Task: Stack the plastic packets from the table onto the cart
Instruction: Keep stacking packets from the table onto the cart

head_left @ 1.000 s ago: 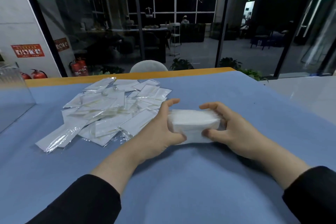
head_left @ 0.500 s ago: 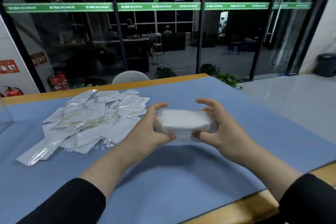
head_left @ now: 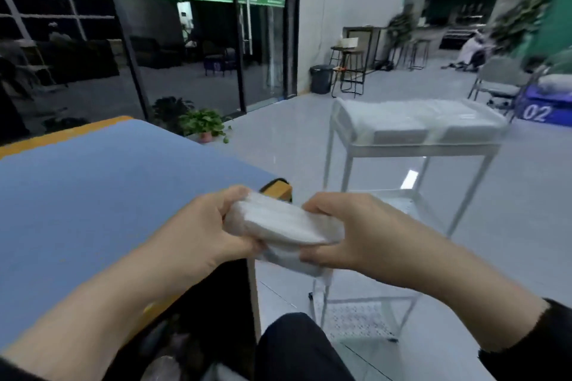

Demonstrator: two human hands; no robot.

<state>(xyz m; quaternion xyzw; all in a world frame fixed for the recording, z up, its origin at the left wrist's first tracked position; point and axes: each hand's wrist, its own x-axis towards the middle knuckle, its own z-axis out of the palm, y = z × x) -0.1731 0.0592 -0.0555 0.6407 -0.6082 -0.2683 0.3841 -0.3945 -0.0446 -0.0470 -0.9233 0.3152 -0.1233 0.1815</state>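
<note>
Lifted off the table (head_left: 93, 195), the packet stack (head_left: 278, 226) sits gripped by both hands, cart (head_left: 411, 148) beyond.

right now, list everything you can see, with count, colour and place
bundle of packets: one, white, held between both hands off the table's corner
table: one, blue top with wood edge, left
cart: one, white frame, right of the table
packets on the cart: a white layer, count unclear, top shelf
potted plant: one, green, on the floor behind the table
bin: one, dark, by the far wall
stool: one, dark frame, beside the bin
left hand: grip on the bundle's left end
right hand: grip on the right end
</note>
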